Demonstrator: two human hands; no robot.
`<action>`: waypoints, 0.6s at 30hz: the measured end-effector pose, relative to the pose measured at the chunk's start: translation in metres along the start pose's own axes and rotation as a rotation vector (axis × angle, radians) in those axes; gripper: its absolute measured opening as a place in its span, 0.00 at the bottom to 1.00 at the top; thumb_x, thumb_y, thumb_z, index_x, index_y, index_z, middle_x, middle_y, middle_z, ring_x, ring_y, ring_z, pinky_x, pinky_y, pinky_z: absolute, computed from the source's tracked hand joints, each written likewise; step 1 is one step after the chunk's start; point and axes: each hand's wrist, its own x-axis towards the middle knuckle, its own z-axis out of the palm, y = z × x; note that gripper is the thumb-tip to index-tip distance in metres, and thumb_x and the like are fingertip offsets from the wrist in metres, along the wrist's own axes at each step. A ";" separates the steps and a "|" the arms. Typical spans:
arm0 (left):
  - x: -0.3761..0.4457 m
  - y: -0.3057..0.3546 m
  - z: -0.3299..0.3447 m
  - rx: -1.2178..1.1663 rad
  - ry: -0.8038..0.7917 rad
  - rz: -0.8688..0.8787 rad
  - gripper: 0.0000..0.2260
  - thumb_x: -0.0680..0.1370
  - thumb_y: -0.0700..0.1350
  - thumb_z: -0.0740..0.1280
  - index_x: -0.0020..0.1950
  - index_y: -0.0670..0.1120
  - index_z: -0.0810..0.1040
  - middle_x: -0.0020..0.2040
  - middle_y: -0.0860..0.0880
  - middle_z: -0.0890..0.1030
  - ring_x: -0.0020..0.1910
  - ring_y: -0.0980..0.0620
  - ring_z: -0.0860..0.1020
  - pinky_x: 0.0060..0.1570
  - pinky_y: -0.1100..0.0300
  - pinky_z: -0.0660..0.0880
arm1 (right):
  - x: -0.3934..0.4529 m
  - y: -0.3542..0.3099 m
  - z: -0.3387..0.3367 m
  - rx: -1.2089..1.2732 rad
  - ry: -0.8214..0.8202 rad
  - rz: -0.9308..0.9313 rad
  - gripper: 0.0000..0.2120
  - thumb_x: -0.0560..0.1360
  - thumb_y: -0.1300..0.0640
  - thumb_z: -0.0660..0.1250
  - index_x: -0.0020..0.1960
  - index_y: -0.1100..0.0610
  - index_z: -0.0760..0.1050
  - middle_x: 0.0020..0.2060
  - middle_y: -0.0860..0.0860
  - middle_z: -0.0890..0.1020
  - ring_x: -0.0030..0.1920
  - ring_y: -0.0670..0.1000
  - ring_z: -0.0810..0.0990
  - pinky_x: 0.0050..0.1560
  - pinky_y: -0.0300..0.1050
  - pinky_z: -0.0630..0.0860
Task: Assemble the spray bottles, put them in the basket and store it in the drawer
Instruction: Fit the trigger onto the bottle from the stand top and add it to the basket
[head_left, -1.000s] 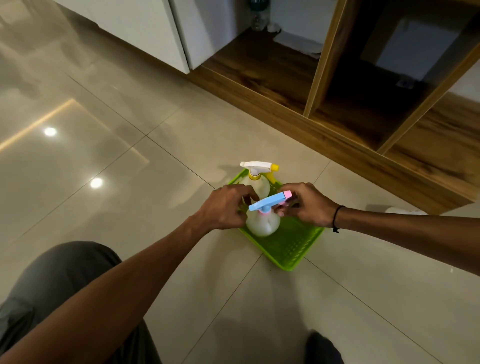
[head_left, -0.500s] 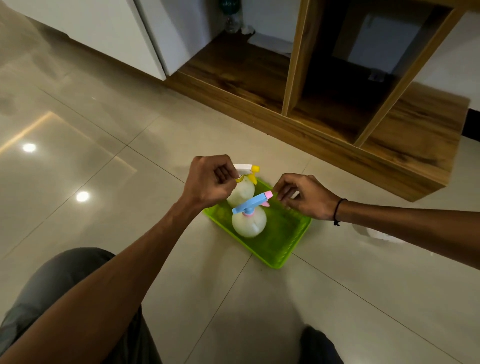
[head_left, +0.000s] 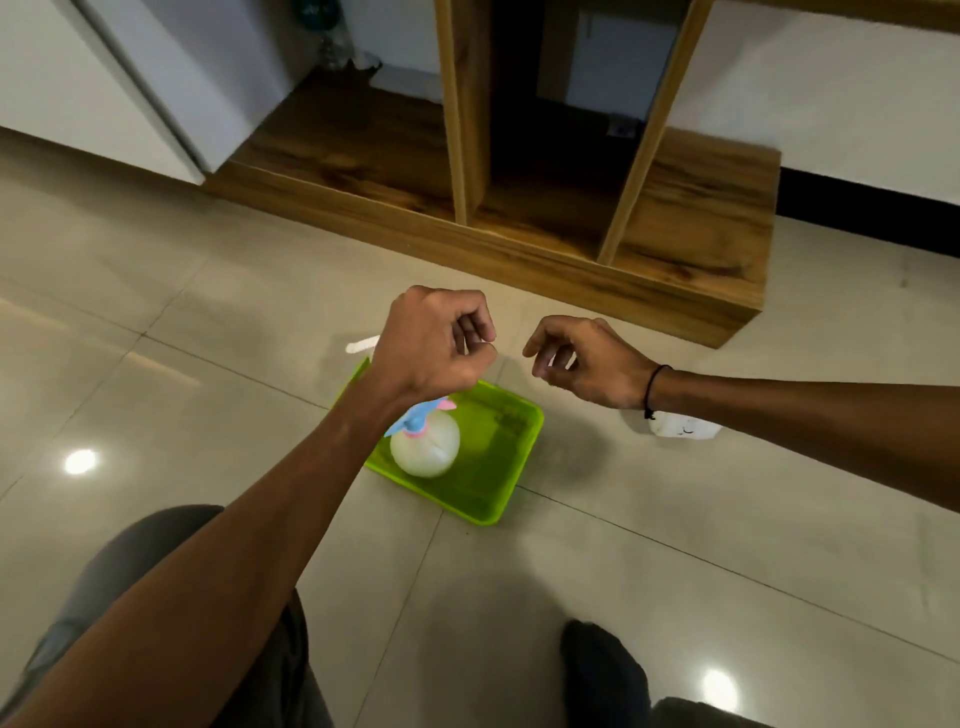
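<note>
A green basket (head_left: 501, 447) lies on the tiled floor. In its left half stands a white round spray bottle (head_left: 427, 450) with a blue and pink sprayer head. A second bottle is hidden behind my left hand; only the white tip of its sprayer head (head_left: 363, 344) shows. My left hand (head_left: 436, 348) hovers above the basket's far left corner, fingers curled in, holding nothing. My right hand (head_left: 589, 364) hangs above and to the right of the basket, fingers loose and apart, empty.
A low wooden shelf unit (head_left: 519, 244) with open compartments stands just beyond the basket. White cabinet doors (head_left: 130, 83) are at far left. A small white object (head_left: 683, 428) lies on the floor under my right wrist. My knee (head_left: 156, 571) and foot (head_left: 602, 670) are near.
Both hands have let go of the bottles and risen above the basket. The view has shifted so the basket sits lower and the shelf unit shows more fully.
</note>
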 end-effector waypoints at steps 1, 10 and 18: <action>0.003 0.005 0.007 0.030 -0.032 0.005 0.06 0.64 0.46 0.69 0.37 0.47 0.84 0.30 0.54 0.81 0.28 0.58 0.79 0.36 0.59 0.78 | -0.004 0.003 -0.003 -0.002 0.012 0.011 0.12 0.76 0.67 0.69 0.56 0.55 0.80 0.43 0.48 0.87 0.43 0.51 0.86 0.47 0.53 0.85; 0.031 0.038 0.070 0.145 -0.233 -0.004 0.07 0.64 0.50 0.70 0.39 0.53 0.85 0.30 0.59 0.81 0.32 0.60 0.80 0.45 0.55 0.83 | -0.043 0.042 -0.027 -0.048 0.061 0.135 0.10 0.75 0.61 0.72 0.55 0.52 0.80 0.43 0.47 0.87 0.45 0.49 0.85 0.50 0.54 0.84; 0.037 0.053 0.126 0.189 -0.379 0.018 0.10 0.65 0.48 0.70 0.45 0.55 0.84 0.34 0.59 0.84 0.37 0.58 0.82 0.46 0.58 0.80 | -0.071 0.088 -0.039 -0.275 0.006 0.246 0.20 0.73 0.58 0.75 0.64 0.53 0.77 0.56 0.50 0.82 0.59 0.55 0.76 0.59 0.53 0.78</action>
